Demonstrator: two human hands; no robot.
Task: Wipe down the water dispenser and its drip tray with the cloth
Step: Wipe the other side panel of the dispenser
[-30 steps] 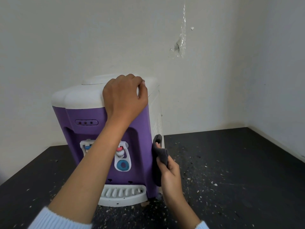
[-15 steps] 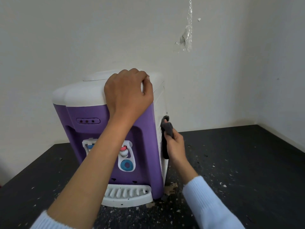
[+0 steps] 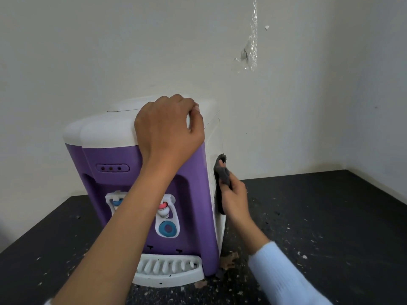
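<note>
water dispenser point(image 3: 198, 194): smooth plastic | cloth point(image 3: 222, 175): fuzzy fabric | table point(image 3: 330, 216): matt, speckled

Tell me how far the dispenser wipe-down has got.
Done: nothing shows as clearly finished. In hand: the right hand holds the cloth against the white right side of the dispenser, while the left hand grips its top. Left: the drip tray, with dark specks on it.

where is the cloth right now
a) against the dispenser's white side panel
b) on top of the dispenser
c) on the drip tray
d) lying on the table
A: the right hand holds the grey cloth against the white side panel of the dispenser, while the left hand grips its top and the drip tray sits bare.
</note>
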